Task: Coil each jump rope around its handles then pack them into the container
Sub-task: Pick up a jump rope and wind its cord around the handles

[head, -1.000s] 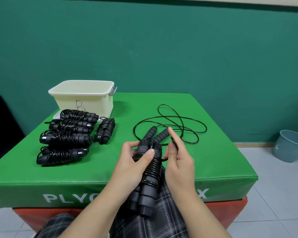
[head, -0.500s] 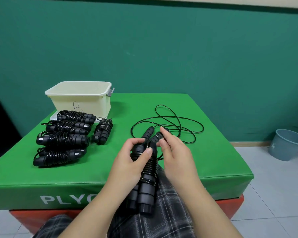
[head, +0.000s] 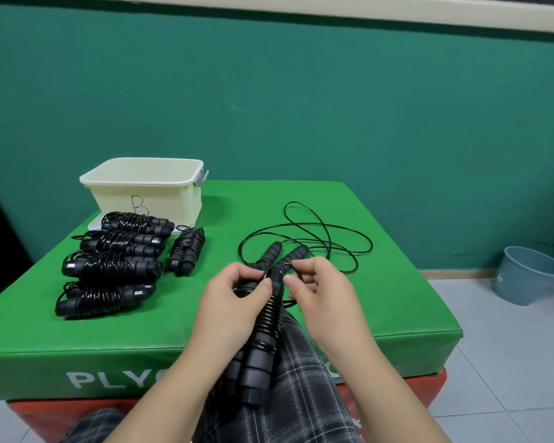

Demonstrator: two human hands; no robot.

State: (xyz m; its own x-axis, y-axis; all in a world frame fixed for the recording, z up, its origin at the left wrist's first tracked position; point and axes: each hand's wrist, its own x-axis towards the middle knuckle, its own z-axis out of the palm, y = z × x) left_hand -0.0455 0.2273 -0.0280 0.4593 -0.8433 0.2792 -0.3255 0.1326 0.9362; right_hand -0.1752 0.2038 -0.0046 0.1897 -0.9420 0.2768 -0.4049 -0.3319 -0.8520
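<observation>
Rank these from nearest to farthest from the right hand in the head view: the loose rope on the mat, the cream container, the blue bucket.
From the right hand:
1. Loose rope, on the mat just beyond the hand.
2. Container, at the mat's far left corner.
3. Bucket, on the floor to the right, off the mat. It is not much farther than the container.

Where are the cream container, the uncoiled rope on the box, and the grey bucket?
cream container (head: 147, 199): head view, on its front wall.
uncoiled rope (head: 363, 240): head view, on the right side of its loose loop.
grey bucket (head: 522, 284): head view, on its outer wall.
</observation>
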